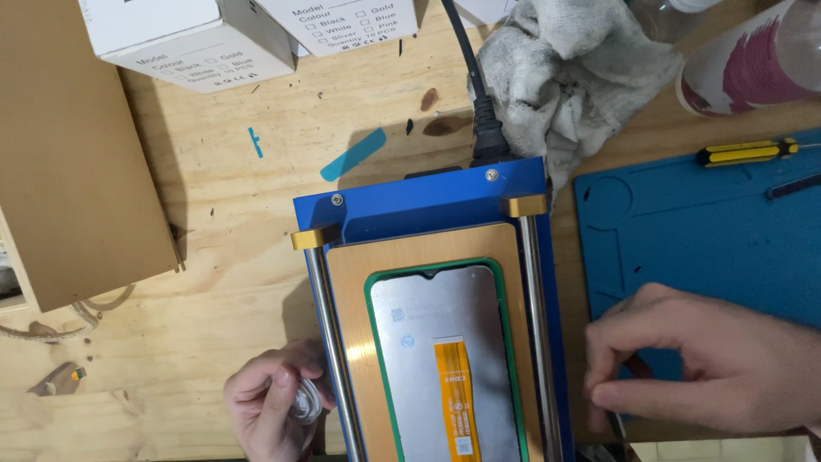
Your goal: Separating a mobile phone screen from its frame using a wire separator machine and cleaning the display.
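Two hands flanked the blue machine. The left hand curled tight around a small whitish wad beside its steel rail. The right hand, fingers bent, pinched a thin dark tool over the blue mat. A glossy grey screen with an orange ribbon lay in the green-edged tray.

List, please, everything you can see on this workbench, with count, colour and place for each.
blue machine: one, blue with gold clamps, centre
phone screen panel: one, grey with an orange ribbon, lying in the machine's green frame
power cable: one, black, plugged in at the machine's rear
rag: one, grey-white, top centre
work mat: one, blue, right
screwdriver: one, yellow and black, on the mat's top edge
boxes: two, white, top left
left hand: closed around something small and pale
right hand: fingertips pinched at the mat's edge
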